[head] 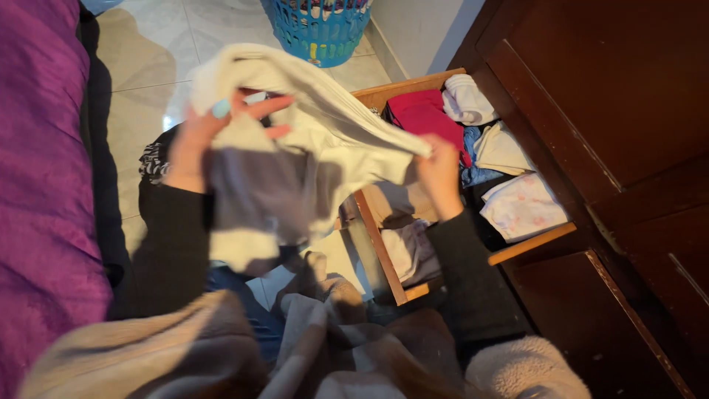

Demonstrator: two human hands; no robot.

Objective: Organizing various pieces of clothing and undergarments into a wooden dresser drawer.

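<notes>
I hold a cream-white knitted garment (310,140) up in front of me with both hands. My left hand (214,125) grips its left side, fingers spread over the fabric. At the garment's right edge, my right hand (439,174) pinches the cloth, just above the open wooden drawer (380,244). The garment hangs in folds between the hands and hides part of the drawer. Inside the drawer lie folded clothes: a dark pink piece (421,114), a white one (469,100), a cream one (502,151), a blue one (473,176) and a pale flowered one (521,207).
A dark brown wooden wardrobe (613,111) stands on the right. A blue laundry basket (321,26) sits on the tiled floor at the top. A purple bedcover (40,185) runs along the left. A beige fleece blanket (295,355) lies over my lap.
</notes>
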